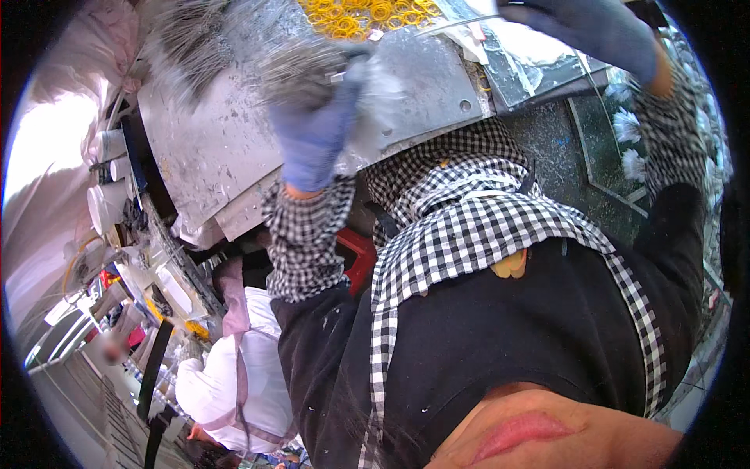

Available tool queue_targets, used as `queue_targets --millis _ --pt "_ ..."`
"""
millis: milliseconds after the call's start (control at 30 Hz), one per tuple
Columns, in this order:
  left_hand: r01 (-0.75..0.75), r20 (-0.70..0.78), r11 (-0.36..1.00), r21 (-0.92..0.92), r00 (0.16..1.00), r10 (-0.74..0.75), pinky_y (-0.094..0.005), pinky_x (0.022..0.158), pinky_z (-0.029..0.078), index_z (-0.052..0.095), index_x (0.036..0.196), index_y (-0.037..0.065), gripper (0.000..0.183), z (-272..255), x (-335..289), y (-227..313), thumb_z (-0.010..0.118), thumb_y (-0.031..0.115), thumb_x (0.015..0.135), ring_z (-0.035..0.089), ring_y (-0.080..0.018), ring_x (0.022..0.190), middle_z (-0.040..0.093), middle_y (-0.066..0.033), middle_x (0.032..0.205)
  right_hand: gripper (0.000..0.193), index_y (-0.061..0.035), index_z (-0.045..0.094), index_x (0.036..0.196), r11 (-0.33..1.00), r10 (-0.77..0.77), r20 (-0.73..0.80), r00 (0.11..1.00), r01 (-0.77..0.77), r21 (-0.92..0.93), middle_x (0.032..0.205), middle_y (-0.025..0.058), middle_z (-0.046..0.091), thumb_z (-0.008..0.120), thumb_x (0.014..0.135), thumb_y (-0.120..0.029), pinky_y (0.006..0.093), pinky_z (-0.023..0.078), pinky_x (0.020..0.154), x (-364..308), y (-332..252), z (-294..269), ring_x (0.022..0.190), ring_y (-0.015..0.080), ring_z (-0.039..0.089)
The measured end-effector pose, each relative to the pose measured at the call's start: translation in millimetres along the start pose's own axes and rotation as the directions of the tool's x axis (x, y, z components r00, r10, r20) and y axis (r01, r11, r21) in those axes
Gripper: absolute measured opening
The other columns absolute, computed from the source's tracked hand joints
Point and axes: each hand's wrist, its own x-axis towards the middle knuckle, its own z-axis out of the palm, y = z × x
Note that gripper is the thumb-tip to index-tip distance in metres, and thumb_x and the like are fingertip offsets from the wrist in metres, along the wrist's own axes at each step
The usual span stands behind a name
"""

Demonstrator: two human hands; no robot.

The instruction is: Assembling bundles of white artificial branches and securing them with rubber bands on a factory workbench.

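Head view: blurred left fingers (pixel 353 78) clasp a wiry bundle (pixel 301 69); the right fingers' (pixel 539 14) grip (cropped above) I cannot tell.

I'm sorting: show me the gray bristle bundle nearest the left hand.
The bundle below the yellow rings, against the left hand; the other bundle is farther left.

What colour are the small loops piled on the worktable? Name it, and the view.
Yellow: the small loops show best in the head view, at its top edge.

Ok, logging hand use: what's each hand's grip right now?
Left hand: closed, holding a bundle of thin grey strands.
Right hand: closed, holding what looks like a thin rod.
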Motion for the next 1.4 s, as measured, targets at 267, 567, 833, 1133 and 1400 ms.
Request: queue_targets --millis 267,567,833,1133,1400 --pt "-0.104 0.012 0.988 0.115 0.995 0.104 -0.0283 0.072 0.055 0.061 0.106 0.001 0.033 42 12 -58 0.078 0.006 0.078 0.068 -0.0144 0.082 0.070 -0.0065 0.092 0.027 -0.0044 0.060 0.121 0.995 -0.090 -0.166 0.982 0.097 0.032 0.098 0.0145 0.068 0.053 0.097 -0.015 0.0352 0.056 0.079 62 -29 -7 0.086 0.0231 0.067" --pt "-0.357 0.106 0.811 0.463 0.931 0.349 -0.0389 0.087 0.053 0.050 0.131 0.005 0.066 37 9 -82 0.082 0.027 0.077 0.066 -0.0199 0.091 0.068 -0.0027 0.097 0.055 -0.0166 0.047 0.145 0.827 -0.475 -0.451 0.755 0.559 0.065 0.153 0.0132 0.038 0.063 0.094 -0.030 0.0423 0.030 0.119 129 -14 106 0.142 0.0292 0.036" --pt "-0.157 -0.420 0.828 -0.539 0.902 -0.103 -0.0240 0.078 0.052 0.062 0.110 0.002 0.029 48 27 -19 0.077 0.006 0.086 0.063 -0.0100 0.087 0.067 -0.0031 0.099 0.129 -0.0142 0.018 0.156 0.958 -0.074 -0.661 0.747 0.237 0.161 0.144 0.0201 0.045 0.092 0.057 -0.049 0.0493 0.042 0.109 104 -20 166 0.131 0.0408 0.046" --pt "0.027 -0.144 0.878 -0.477 0.984 -0.109 -0.0260 0.077 0.059 0.060 0.111 0.002 0.038 28 12 -14 0.082 0.011 0.081 0.067 -0.0140 0.091 0.067 -0.0063 0.105 0.089 -0.0089 0.041 0.142 0.925 -0.116 -0.670 0.733 0.325 0.195 0.123 0.0181 0.058 0.086 0.066 -0.024 0.0442 0.050 0.095 113 -8 174 0.113 0.0382 0.058" --pt "0.116 0.417 0.973 0.199 0.888 -0.192 -0.0378 0.110 0.042 0.045 0.140 0.008 0.096 11 -5 -102 0.094 0.031 0.061 0.054 -0.0235 0.121 0.057 -0.0075 0.128 0.079 -0.0023 0.049 0.132 0.855 0.208 -0.473 0.856 0.076 0.513 0.119 0.0190 0.058 0.085 0.070 -0.035 0.0450 0.046 0.098 90 22 247 0.111 0.0366 0.057"
